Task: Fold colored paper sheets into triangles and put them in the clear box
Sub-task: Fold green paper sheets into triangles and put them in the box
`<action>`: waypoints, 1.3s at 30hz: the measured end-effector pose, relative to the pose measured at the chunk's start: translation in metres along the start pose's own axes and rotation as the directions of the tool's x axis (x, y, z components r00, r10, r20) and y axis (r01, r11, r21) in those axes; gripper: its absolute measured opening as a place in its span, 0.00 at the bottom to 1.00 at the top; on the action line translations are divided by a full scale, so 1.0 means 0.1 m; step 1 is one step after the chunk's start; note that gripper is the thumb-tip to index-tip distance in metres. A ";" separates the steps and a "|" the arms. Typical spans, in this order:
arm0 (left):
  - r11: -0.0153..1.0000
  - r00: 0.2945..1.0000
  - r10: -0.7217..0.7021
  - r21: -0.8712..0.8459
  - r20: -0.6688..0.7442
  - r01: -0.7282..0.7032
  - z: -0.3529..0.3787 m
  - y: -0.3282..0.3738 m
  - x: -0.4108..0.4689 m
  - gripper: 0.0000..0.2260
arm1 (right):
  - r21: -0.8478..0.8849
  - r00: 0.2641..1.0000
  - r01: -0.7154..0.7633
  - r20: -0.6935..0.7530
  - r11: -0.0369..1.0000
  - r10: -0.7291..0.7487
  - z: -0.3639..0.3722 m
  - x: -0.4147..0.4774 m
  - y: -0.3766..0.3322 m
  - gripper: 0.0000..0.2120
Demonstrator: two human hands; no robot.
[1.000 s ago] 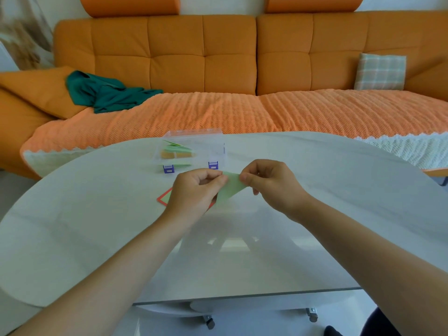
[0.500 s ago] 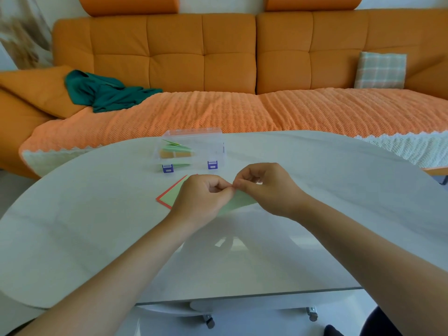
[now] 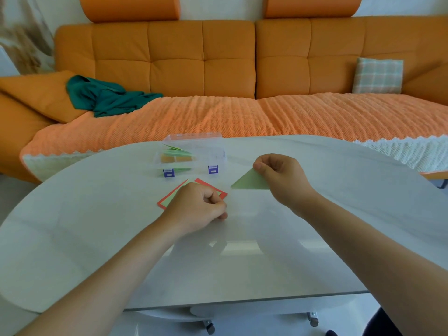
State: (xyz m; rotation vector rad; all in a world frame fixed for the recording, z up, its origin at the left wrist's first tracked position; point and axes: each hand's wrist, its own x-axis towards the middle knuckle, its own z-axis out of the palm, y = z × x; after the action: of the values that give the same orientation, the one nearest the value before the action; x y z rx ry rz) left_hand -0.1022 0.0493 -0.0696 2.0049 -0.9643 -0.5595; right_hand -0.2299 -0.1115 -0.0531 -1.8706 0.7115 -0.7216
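White glossy table (image 3: 315, 238) before an orange sofa (image 3: 218, 69); teal cloth (image 3: 106, 98) on the seat at 10 o'clock.

Clear box (image 3: 194, 154) sits on the table at 12 o'clock from my left hand (image 3: 196, 209), two blue latches facing me. Its left part holds folded green and orange pieces.

My right hand (image 3: 283, 175) pinches the folded green triangle (image 3: 249, 183) by its upper corner, thumb on top, at 2 o'clock from the left hand. Whether the triangle touches the table, I cannot tell.

Left hand curled into a loose fist, nothing seen in it, over the near corner of the flat sheets (image 3: 169, 201), green on red.
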 end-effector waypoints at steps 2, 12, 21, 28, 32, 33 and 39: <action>0.998 0.999 0.006 -0.055 -0.041 -0.008 -0.04 -0.01 0.00 0.08 | 0.015 1.000 -0.015 0.002 1.000 0.015 -0.03 0.01 -0.01 0.10; 0.983 0.973 0.164 -0.060 -0.165 -0.176 -0.01 0.07 0.05 0.05 | 0.091 0.989 -0.006 0.149 0.996 -0.007 0.24 -0.10 -0.07 0.07; 0.980 0.979 0.194 0.047 -0.057 -0.192 -0.33 -0.10 0.06 0.05 | 0.029 0.993 -0.055 0.104 0.998 0.052 0.25 -0.03 -0.07 0.06; 0.947 0.949 0.232 0.274 -0.215 -0.169 -0.78 -0.35 0.28 0.07 | 0.015 0.999 -0.040 0.033 0.999 0.040 0.42 0.15 -0.15 0.05; 0.919 0.903 0.278 0.363 -0.328 -0.151 -0.99 -0.58 0.48 0.08 | -0.022 0.999 -0.030 0.030 0.999 0.030 0.74 0.45 -0.32 0.05; 0.917 0.906 0.263 0.378 -0.331 -0.128 -1.03 -0.63 0.51 0.10 | -0.030 0.999 -0.021 0.029 0.999 0.022 0.83 0.54 -0.36 0.04; 0.933 0.950 0.114 0.361 -0.289 -0.002 -1.11 -0.89 0.66 0.24 | -0.162 0.998 0.001 0.069 0.987 0.011 1.38 1.10 -0.47 0.06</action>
State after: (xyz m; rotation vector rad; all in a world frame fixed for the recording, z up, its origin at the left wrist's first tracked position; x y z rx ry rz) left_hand 0.0501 0.0836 -0.0829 2.2879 -0.9785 -0.0293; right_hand -0.0486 -0.0967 -0.0396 -2.0304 0.7485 -0.6073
